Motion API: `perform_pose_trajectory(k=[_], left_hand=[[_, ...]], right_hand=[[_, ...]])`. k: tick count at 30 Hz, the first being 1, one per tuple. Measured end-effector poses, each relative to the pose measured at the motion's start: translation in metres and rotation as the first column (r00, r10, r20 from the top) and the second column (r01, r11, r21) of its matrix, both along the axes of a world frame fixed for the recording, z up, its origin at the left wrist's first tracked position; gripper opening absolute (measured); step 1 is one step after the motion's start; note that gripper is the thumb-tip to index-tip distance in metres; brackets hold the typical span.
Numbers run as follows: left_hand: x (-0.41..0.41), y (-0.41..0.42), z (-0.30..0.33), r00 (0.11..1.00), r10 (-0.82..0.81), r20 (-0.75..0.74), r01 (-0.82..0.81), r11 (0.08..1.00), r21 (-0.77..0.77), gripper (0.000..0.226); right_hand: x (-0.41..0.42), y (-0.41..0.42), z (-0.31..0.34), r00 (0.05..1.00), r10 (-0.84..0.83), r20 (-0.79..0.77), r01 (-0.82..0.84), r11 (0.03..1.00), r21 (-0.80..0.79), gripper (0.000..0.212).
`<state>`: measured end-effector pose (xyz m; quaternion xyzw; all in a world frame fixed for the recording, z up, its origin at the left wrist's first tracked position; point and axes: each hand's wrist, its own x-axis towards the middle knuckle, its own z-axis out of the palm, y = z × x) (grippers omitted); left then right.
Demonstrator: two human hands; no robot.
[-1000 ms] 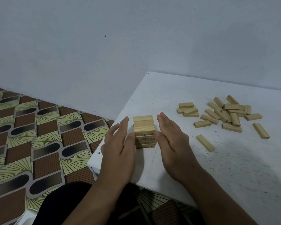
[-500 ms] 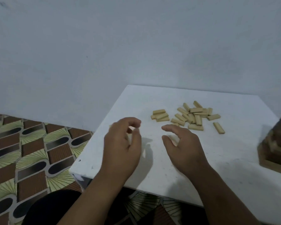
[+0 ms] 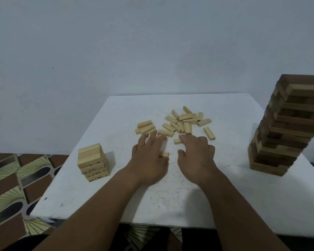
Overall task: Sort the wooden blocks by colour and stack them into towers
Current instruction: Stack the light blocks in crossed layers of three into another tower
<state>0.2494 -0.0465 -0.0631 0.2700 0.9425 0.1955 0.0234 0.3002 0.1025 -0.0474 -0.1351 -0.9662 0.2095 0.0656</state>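
Small, stiff, light pale blocks (image 3: 184, 122) loose mid-table, easily pinched across the long sides; left hand (image 3: 150, 158) spread over one short block (image 3: 164, 154), right hand (image 3: 197, 153) loosely curled, grip unclear; short pale tower (image 3: 92, 162) left.

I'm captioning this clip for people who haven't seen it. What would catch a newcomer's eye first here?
Most striking is the tall dark tower at the table's right edge, its layers visibly out of line. Opposite it, near the left edge, stands a much shorter light tower. Between them the left hand and right hand reach toward a scatter of loose light blocks on the white table.
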Motion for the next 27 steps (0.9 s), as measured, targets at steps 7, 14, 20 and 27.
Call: perform_pose_trajectory(k=[7, 14, 20, 27], left_hand=[[-0.002, -0.013, -0.009, 0.987, -0.006, -0.159, 0.035, 0.982, 0.186, 0.033], [0.038, -0.054, -0.010, 0.975, 0.066, -0.214, -0.023, 0.980, 0.198, 0.012], [0.065, -0.092, -0.008, 0.963, 0.184, -0.195, -0.141, 0.966, 0.215, 0.016], [0.081, -0.114, -0.005, 0.945, 0.284, -0.161, -0.239, 0.939, 0.249, 0.022]], right_hand=[[0.001, -0.009, -0.009, 0.991, 0.077, -0.114, -0.103, 0.963, -0.248, 0.040], [0.001, -0.024, -0.006, 0.980, 0.181, -0.079, -0.194, 0.956, -0.221, 0.033], [0.013, -0.056, 0.000, 0.924, 0.382, -0.006, -0.377, 0.909, -0.179, 0.025], [0.023, -0.062, -0.005, 0.940, 0.338, -0.038, -0.339, 0.920, -0.196, 0.020]])
